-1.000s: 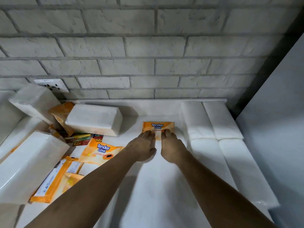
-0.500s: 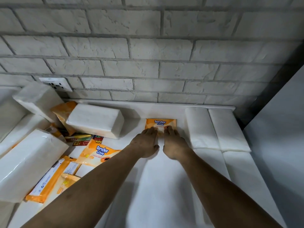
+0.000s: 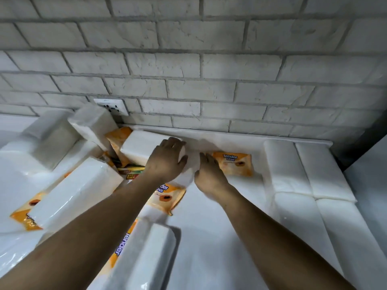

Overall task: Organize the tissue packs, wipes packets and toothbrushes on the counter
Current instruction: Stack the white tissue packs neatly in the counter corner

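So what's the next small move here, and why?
Probably lift the white tissue pack rightward to the neat row of packs: the left hand grips its end, while the right hand is open beside the orange wipes packet.

The wall at the back is made of big pale grey bricks with rough faces, and a white plug socket sits low on it at the left. Below the wall is a smooth white counter with a thin raised edge running along where it meets the bricks. At the far right a dark strip fills the corner, next to a plain flat grey-white panel, and the light is soft and a bit dim.
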`<state>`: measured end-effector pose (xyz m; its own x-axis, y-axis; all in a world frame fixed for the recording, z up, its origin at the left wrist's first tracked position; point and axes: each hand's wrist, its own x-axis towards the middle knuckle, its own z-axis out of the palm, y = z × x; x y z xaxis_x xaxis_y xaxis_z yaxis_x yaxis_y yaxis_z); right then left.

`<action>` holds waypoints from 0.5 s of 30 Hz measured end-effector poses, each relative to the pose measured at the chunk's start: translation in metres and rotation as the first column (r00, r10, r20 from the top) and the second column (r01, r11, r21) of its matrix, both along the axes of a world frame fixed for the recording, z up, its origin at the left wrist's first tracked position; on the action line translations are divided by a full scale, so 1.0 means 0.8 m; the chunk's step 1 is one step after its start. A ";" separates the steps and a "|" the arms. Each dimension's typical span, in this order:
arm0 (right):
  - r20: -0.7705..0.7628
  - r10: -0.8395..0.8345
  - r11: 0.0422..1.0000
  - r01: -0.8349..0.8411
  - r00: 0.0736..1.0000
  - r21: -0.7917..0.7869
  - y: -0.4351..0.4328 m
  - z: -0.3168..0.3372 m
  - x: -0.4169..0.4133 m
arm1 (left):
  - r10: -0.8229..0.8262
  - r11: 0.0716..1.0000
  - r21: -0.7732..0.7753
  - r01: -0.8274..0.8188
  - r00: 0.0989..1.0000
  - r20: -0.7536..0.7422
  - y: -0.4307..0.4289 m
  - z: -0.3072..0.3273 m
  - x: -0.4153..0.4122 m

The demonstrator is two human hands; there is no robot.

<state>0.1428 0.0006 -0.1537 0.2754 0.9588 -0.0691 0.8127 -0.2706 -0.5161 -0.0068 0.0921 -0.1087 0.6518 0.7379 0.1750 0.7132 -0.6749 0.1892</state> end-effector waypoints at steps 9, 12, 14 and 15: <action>-0.533 -0.154 0.988 0.148 0.832 -0.053 0.036 0.036 -0.076 | 0.397 0.904 -0.181 -0.387 0.918 0.018 0.049 0.009 -0.096; -0.571 -0.164 0.986 0.149 0.804 -0.073 0.043 0.038 -0.093 | 0.476 0.843 -0.263 -0.469 0.878 -0.043 0.070 0.000 -0.122; -0.599 -0.195 0.980 0.173 0.776 -0.096 0.047 0.038 -0.100 | 0.502 0.808 -0.346 -0.477 0.865 -0.020 0.080 -0.004 -0.131; -0.611 -0.212 0.977 0.188 0.763 -0.104 0.049 0.038 -0.103 | 0.503 0.801 -0.371 -0.469 0.864 -0.006 0.083 -0.005 -0.132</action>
<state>0.0605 0.0397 -0.1234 0.3478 0.8806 -0.3218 0.2500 -0.4179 -0.8734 -0.1127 0.1588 -0.1127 0.1854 0.9758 -0.1155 0.8986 -0.1208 0.4219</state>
